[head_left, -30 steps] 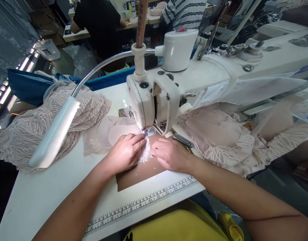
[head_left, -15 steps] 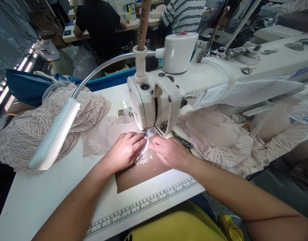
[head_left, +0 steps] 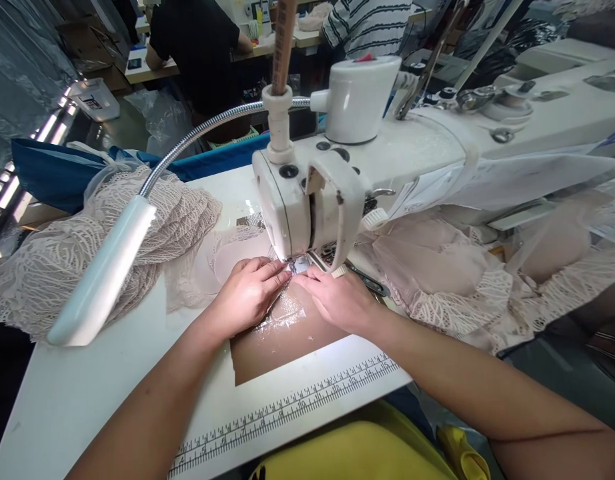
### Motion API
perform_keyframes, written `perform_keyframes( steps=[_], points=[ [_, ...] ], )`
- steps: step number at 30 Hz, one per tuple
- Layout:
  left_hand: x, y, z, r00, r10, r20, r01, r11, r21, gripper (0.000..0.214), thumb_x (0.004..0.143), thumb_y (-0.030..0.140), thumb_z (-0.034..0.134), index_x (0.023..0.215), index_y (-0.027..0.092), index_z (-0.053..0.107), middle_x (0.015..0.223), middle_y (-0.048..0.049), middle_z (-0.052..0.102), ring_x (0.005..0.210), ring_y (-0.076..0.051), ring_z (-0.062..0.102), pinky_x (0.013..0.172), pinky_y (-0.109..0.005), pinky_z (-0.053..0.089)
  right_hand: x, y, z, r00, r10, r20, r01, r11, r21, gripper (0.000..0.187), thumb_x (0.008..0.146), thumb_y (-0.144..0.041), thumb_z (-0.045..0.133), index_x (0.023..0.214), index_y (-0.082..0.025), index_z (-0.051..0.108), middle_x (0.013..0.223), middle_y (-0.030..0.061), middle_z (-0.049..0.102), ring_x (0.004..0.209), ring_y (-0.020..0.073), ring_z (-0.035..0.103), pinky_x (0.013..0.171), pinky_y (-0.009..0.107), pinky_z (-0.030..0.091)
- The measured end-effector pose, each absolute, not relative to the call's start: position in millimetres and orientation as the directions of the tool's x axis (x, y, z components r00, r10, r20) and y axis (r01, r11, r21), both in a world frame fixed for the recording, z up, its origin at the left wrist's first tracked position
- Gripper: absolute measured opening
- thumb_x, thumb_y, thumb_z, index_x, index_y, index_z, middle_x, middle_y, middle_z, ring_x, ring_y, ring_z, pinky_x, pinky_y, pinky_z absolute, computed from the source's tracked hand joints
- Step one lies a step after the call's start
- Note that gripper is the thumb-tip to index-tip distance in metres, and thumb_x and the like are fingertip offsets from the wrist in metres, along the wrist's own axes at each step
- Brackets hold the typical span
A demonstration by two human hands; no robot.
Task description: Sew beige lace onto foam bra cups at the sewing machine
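Note:
A white sewing machine (head_left: 337,173) stands on the white table (head_left: 87,387). My left hand (head_left: 250,293) lies flat on a pale lace piece (head_left: 287,308), fingers stretched toward the presser foot (head_left: 298,265). My right hand (head_left: 337,297) presses the same lace from the right, fingertips close to the needle. Both hands rest over a brown patch (head_left: 282,347) on the table top. The lace between the hands is brightly lit by the machine lamp.
A gooseneck lamp (head_left: 102,273) reaches over the table's left part. Stacked lace pieces (head_left: 67,260) lie at the left, more lace garments (head_left: 437,267) under the machine arm at the right. A printed ruler (head_left: 287,407) runs along the front edge. Two people sit at benches behind.
Both hands have slid the lace forward toward the needle; less of the lace shows in front of the presser foot.

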State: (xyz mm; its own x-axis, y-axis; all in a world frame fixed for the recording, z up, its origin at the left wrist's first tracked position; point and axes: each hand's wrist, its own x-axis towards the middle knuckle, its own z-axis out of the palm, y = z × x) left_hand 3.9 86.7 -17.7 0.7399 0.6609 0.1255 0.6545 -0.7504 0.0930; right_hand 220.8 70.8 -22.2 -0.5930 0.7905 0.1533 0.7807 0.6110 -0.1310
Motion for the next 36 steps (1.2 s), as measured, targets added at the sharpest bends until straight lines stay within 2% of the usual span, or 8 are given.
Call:
perform_keyframes(
  steps=[6, 12, 15, 17, 21, 26, 31, 36],
  points=[
    [3, 86, -19, 0.706, 0.697, 0.124, 0.692, -0.717, 0.084, 0.036, 0.092, 0.02, 0.046, 0.127, 0.019, 0.055, 0.125, -0.0114, 0.06, 0.097, -0.026, 0.053, 0.08, -0.04, 0.042, 223, 73, -24, -0.598, 0.775, 0.205, 0.748, 0.631, -0.207, 0.033, 0.083, -0.012, 0.051, 0.11, -0.021, 0.068, 0.087, 0.004, 0.065, 0.069, 0.0165, 0.047, 0.06, 0.028, 0.032],
    [4, 84, -16, 0.666, 0.738, 0.106, 0.739, -0.672, 0.039, 0.038, 0.092, 0.023, 0.046, 0.129, 0.019, 0.053, 0.128, -0.0125, 0.058, 0.104, -0.029, 0.053, 0.085, -0.044, 0.043, 225, 73, -23, -0.584, 0.795, 0.167, 0.759, 0.607, -0.236, 0.035, 0.084, -0.014, 0.049, 0.114, -0.022, 0.067, 0.088, 0.0049, 0.065, 0.069, 0.0159, 0.05, 0.06, 0.027, 0.033],
    [5, 77, -3, 0.628, 0.776, 0.063, 0.775, -0.63, 0.04, 0.039, 0.093, 0.028, 0.044, 0.129, 0.016, 0.053, 0.129, -0.014, 0.057, 0.106, -0.031, 0.053, 0.083, -0.044, 0.047, 227, 72, -24, -0.574, 0.8, 0.175, 0.757, 0.6, -0.257, 0.036, 0.085, -0.013, 0.048, 0.114, -0.022, 0.067, 0.089, 0.0047, 0.066, 0.071, 0.0161, 0.052, 0.061, 0.026, 0.035],
    [6, 69, 8, 0.615, 0.788, -0.005, 0.786, -0.613, 0.082, 0.039, 0.094, 0.029, 0.042, 0.128, 0.013, 0.054, 0.127, -0.0146, 0.058, 0.104, -0.03, 0.055, 0.081, -0.042, 0.05, 229, 72, -24, -0.558, 0.809, 0.183, 0.765, 0.587, -0.264, 0.035, 0.085, -0.013, 0.047, 0.112, -0.022, 0.068, 0.088, 0.0048, 0.067, 0.071, 0.0165, 0.053, 0.062, 0.026, 0.035],
    [9, 55, 23, 0.636, 0.759, -0.138, 0.765, -0.597, 0.243, 0.037, 0.095, 0.032, 0.039, 0.12, 0.014, 0.06, 0.112, -0.012, 0.064, 0.092, -0.025, 0.06, 0.079, -0.038, 0.053, 231, 71, -25, -0.541, 0.822, 0.175, 0.783, 0.569, -0.251, 0.034, 0.085, -0.013, 0.047, 0.109, -0.021, 0.069, 0.085, 0.0046, 0.067, 0.067, 0.0163, 0.051, 0.061, 0.026, 0.034],
    [18, 53, 15, 0.622, 0.781, -0.053, 0.771, -0.6, 0.215, 0.037, 0.094, 0.034, 0.04, 0.115, 0.013, 0.063, 0.111, -0.0134, 0.062, 0.094, -0.027, 0.058, 0.08, -0.04, 0.052, 230, 71, -24, -0.56, 0.804, 0.198, 0.77, 0.594, -0.235, 0.032, 0.087, -0.016, 0.046, 0.108, -0.02, 0.069, 0.081, 0.0044, 0.067, 0.063, 0.0156, 0.049, 0.059, 0.026, 0.032],
    [27, 52, 4, 0.643, 0.766, 0.01, 0.752, -0.633, 0.184, 0.034, 0.093, 0.03, 0.044, 0.119, 0.014, 0.061, 0.124, -0.0127, 0.059, 0.1, -0.027, 0.054, 0.086, -0.042, 0.05, 231, 70, -23, -0.57, 0.791, 0.223, 0.75, 0.612, -0.252, 0.03, 0.087, -0.017, 0.046, 0.107, -0.02, 0.068, 0.084, 0.0046, 0.068, 0.064, 0.0152, 0.051, 0.061, 0.026, 0.034],
    [29, 52, 0, 0.649, 0.761, 0.008, 0.75, -0.641, 0.166, 0.039, 0.095, 0.032, 0.041, 0.126, 0.014, 0.057, 0.134, -0.0125, 0.054, 0.106, -0.028, 0.052, 0.09, -0.044, 0.048, 234, 69, -26, -0.625, 0.727, 0.285, 0.666, 0.687, -0.29, 0.027, 0.084, -0.014, 0.05, 0.102, -0.02, 0.07, 0.085, 0.0031, 0.068, 0.067, 0.0144, 0.051, 0.062, 0.026, 0.034]
  ],
)
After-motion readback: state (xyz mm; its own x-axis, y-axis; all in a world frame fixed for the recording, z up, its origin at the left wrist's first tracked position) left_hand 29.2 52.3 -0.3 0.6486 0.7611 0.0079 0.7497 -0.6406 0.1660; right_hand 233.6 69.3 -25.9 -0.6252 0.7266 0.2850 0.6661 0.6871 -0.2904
